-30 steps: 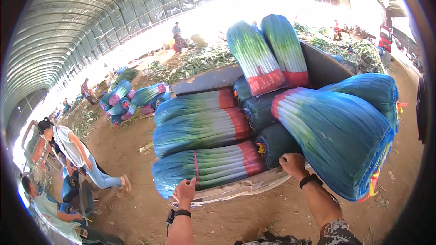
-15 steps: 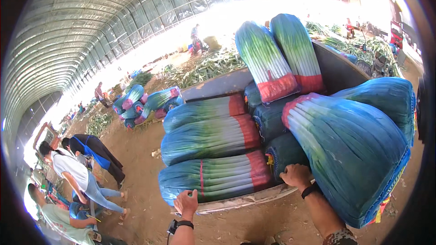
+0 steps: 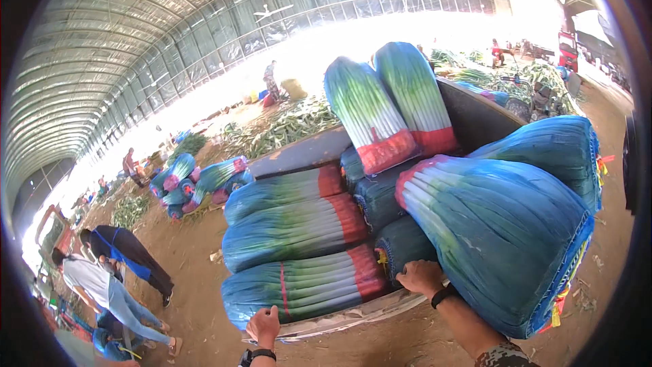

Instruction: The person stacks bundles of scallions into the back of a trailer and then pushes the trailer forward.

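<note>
Bagged leeks (image 3: 305, 289) in cart bed (image 3: 299, 153)

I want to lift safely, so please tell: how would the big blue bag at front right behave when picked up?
The big blue bag is probably heavy, being bulky and packed with stalks. It likely bends little along those straight, tight stalks. Lying atop the dark bag, it might tip or slide.
</note>
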### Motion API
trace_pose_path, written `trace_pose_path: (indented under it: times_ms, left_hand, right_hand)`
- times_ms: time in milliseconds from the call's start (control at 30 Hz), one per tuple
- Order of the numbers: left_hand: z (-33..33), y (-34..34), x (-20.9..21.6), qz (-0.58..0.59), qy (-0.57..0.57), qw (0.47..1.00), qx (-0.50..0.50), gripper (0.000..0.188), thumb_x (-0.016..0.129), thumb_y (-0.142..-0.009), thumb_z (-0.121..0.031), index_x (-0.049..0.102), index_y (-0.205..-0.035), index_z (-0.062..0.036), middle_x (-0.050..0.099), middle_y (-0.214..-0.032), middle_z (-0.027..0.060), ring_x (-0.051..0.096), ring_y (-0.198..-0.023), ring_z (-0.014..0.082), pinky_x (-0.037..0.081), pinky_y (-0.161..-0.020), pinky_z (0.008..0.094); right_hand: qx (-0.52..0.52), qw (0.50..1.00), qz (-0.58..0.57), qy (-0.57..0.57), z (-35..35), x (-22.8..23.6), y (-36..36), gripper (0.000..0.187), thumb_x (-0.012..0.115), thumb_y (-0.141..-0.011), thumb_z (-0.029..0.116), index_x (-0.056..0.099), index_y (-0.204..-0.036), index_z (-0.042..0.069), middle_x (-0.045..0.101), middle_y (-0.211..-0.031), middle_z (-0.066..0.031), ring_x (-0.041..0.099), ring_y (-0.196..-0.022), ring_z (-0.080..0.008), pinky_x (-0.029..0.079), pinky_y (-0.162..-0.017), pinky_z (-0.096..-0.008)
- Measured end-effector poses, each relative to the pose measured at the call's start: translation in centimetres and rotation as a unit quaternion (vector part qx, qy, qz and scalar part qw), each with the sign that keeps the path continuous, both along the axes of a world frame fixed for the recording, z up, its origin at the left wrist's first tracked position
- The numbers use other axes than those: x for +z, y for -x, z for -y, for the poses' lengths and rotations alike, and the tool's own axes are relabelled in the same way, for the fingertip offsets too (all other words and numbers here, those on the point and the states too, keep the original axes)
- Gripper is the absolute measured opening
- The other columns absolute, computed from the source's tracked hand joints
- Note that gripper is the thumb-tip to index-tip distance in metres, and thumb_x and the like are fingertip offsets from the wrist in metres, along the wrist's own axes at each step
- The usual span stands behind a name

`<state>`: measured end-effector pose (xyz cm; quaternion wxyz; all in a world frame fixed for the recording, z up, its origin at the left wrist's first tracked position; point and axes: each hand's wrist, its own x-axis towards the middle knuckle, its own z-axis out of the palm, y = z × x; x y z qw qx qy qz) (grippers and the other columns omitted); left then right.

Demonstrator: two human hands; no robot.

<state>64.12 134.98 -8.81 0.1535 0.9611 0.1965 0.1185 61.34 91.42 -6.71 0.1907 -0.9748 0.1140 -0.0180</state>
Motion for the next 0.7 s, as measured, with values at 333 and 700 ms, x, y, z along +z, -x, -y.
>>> trace_pose_path:
  times_ms: [333,700]
  left_hand:
    - [-0.2,-0.4,-1.0,0.023,-0.009,1.000,-0.009,0.038,0.065,-0.087,-0.050,0.081,-0.090,-0.0159,0.075,-0.089,0.0162,0.071,-0.089,0.0378,0.050,-0.084,0.0460]
    - [-0.6,-0.7,-1.7,0.032,-0.012,0.999,-0.024,0.036,0.065,-0.086,-0.050,0.080,-0.089,-0.0174,0.076,-0.090,0.0142,0.071,-0.090,0.0358,0.050,-0.084,0.0456]
  right_hand:
    - [0.004,1.000,0.006,-0.016,0.5,-0.2,0.2,0.045,0.063,-0.083,0.046,0.077,-0.091,0.003,0.074,-0.093,-0.0241,0.072,-0.089,-0.0415,0.055,-0.082,-0.0525]
    - [-0.025,1.000,-0.005,0.002,0.4,0.2,0.2,0.042,0.062,-0.083,0.044,0.077,-0.091,0.005,0.074,-0.093,-0.0230,0.072,-0.090,-0.0409,0.057,-0.082,-0.0503]
